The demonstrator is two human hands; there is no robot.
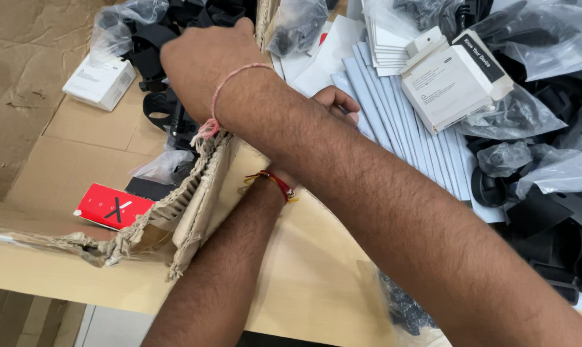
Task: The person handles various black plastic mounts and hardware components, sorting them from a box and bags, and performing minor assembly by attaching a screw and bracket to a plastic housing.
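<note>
Your arms are crossing over the torn cardboard box (175, 218).
Your right hand (204, 61) is reaching into it among black straps (165, 109); your left hand (336, 106) is lying half hidden; neither grip is showing.

A pale wooden surface (304, 276) fills the lower middle of the frame, evenly lit. Its front edge runs along the bottom; below it, at lower left, shows a strip of light floor (114, 329) beside brown cardboard (21, 318).

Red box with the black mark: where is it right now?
In the head view the red box lies low on the left, inside the torn cardboard box, below the small white box and left of the crossed forearms.
</note>
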